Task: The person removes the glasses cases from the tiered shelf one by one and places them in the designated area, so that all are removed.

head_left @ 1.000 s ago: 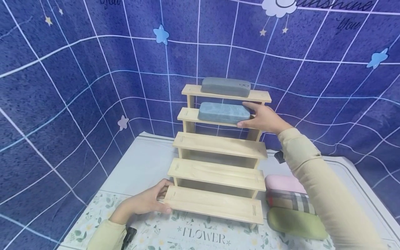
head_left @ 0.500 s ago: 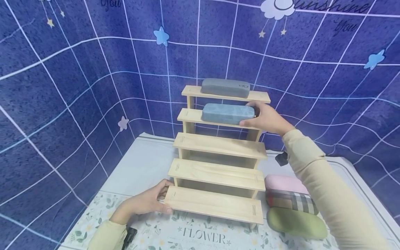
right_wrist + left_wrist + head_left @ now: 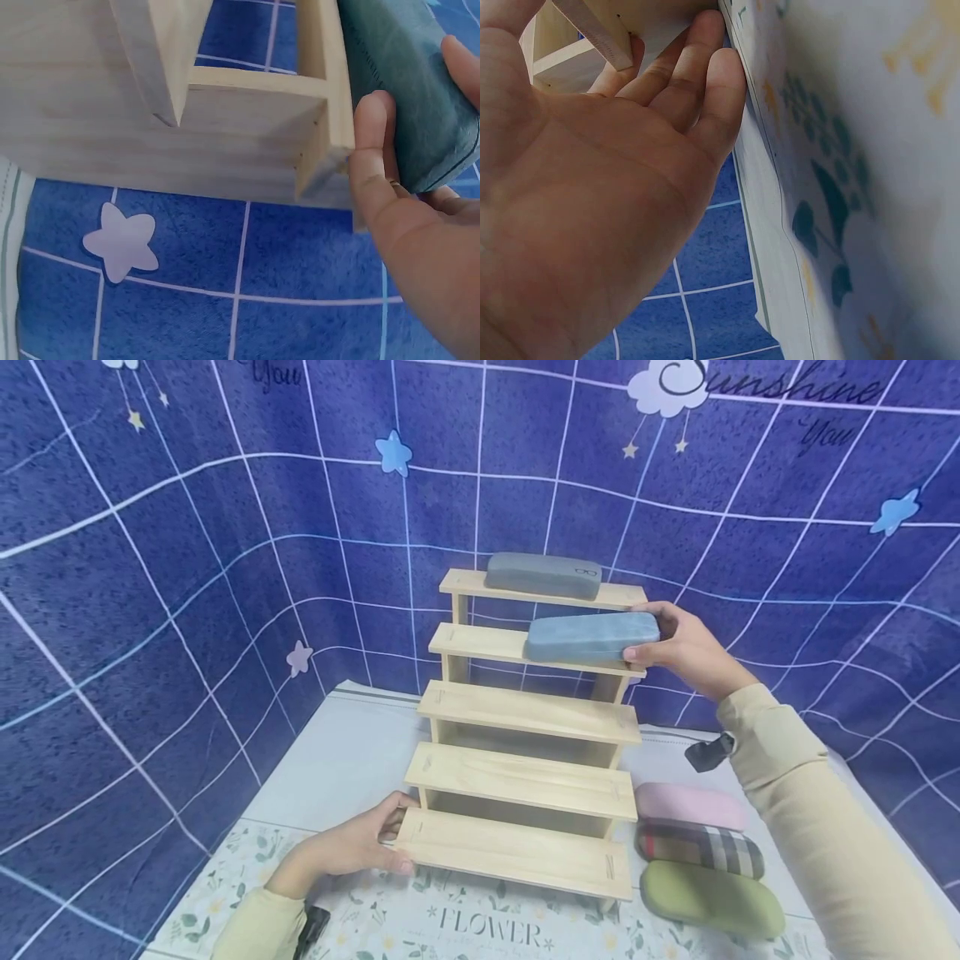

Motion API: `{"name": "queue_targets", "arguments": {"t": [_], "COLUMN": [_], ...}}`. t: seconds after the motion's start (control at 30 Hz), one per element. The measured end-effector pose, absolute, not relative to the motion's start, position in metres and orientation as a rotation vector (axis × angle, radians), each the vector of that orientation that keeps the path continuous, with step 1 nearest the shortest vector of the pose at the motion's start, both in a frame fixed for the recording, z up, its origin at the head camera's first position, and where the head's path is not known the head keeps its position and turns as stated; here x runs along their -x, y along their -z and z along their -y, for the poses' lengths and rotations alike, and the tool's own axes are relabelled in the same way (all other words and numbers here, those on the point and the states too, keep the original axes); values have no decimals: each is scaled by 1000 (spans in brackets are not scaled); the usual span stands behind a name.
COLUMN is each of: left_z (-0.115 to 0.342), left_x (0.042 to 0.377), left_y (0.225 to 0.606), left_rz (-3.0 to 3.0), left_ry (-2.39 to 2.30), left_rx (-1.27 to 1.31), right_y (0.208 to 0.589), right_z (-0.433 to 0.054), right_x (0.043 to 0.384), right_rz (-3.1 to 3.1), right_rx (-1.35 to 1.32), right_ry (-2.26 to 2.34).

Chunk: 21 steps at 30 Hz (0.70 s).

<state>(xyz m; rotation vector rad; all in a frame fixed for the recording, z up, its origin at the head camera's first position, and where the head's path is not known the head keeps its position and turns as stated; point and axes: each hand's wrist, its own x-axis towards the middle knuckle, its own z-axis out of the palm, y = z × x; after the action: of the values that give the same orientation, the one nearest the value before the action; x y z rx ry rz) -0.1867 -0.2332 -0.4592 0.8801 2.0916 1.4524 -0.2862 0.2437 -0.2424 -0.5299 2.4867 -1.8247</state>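
Observation:
A five-tier wooden step shelf (image 3: 525, 707) stands on the table. My right hand (image 3: 693, 648) grips the right end of a blue glasses case (image 3: 588, 637), thumb in front and fingers behind. The case is over the second tier from the top, its right end jutting past the board; whether it touches the board I cannot tell. In the right wrist view the case (image 3: 409, 75) is beside the board's end. My left hand (image 3: 352, 843) holds the left end of the lowest board, thumb at its front edge. A grey glasses case (image 3: 543, 576) lies on the top tier.
Right of the shelf lie a pink case (image 3: 690, 806), a plaid case (image 3: 701, 847) and a green case (image 3: 712, 899) in a row. A blue gridded curtain (image 3: 225, 568) hangs behind and at the sides. A floral cloth (image 3: 480, 935) covers the table's front.
My right hand has shifted the blue glasses case to the right along the second tier, until its end passes the board. The left hand has stayed on the lowest board.

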Motion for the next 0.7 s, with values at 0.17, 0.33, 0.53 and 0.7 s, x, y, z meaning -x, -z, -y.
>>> {"name": "queue_targets", "arguments": {"t": [0.17, 0.33, 0.53, 0.7], "left_z": [232, 231, 232, 231], "left_x": [187, 188, 191, 197], "left_y": [458, 458, 453, 450], "left_rz": [-2094, -2078, -2042, -2009], "left_ry": [-1449, -1451, -1394, -1358], "left_rx": [-867, -852, -866, -855], "right_y": [244, 250, 262, 271], "right_z": [-260, -279, -299, -311], "right_x": [281, 277, 275, 276], "right_rz": [-2237, -2127, -2036, -2017], "right_rx": [550, 588, 629, 614], "right_ry": [2102, 2219, 2248, 2278]}}
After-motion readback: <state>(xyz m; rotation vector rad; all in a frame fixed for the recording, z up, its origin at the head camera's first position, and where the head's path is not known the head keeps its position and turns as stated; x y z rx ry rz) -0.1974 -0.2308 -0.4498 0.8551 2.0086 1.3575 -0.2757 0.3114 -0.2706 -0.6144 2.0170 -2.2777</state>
